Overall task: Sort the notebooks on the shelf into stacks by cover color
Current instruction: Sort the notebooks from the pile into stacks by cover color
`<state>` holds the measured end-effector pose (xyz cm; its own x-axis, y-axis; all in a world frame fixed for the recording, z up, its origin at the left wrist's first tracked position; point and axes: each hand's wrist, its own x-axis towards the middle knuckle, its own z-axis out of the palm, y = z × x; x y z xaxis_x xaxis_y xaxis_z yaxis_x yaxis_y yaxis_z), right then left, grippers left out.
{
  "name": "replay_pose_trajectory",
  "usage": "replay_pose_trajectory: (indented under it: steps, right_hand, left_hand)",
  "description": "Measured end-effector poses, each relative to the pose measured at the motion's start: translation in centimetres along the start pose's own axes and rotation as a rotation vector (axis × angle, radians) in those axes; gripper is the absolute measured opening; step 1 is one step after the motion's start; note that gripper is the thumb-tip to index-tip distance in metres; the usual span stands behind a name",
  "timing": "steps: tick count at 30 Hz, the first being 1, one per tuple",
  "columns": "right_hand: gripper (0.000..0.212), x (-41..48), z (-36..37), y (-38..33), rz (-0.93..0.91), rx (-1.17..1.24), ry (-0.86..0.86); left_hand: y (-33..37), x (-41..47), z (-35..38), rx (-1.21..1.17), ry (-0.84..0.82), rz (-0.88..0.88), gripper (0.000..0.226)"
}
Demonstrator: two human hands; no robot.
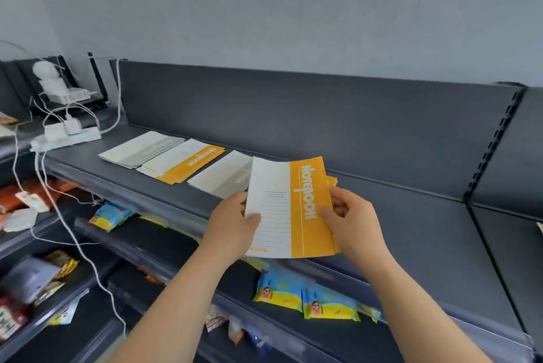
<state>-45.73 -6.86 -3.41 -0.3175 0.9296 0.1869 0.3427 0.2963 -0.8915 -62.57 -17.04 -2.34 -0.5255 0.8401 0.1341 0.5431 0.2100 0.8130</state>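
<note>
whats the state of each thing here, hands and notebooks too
orange notebook: held above the shelf
left hand: holds its white side
right hand: holds its orange side
orange stack: flat on shelf
left white stack: flat on shelf
right white stack: flat, partly hidden
power strip: charger plugged in

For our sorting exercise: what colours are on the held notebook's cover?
The notebook is white with an orange band; head view.

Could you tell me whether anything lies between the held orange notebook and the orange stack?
Only a flat pale stack lies between the held orange notebook and the orange stack; lifting over it should work.
</note>
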Motion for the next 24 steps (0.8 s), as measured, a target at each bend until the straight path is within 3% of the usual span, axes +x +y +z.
replay_pose_trajectory:
  steps: [3, 17, 24]
  right_hand:
    - [0.042, 2.2, 2.7, -0.6, -0.008, 0.002, -0.027]
    - [0.024, 12.8, 17.0, -3.5, -0.055, -0.022, -0.169]
    - [0.018, 16.0, 25.1, -5.7, -0.015, -0.07, -0.106]
  left_hand:
    - [-1.5, 2.2, -1.4, 0.033, 0.058, 0.002, 0.029]
    - [-9.7, 14.2, -8.5, 0.11, 0.259, -0.026, 0.034]
    - [-15.3, 21.7, -13.2, 0.204, 0.222, 0.01, 0.025]
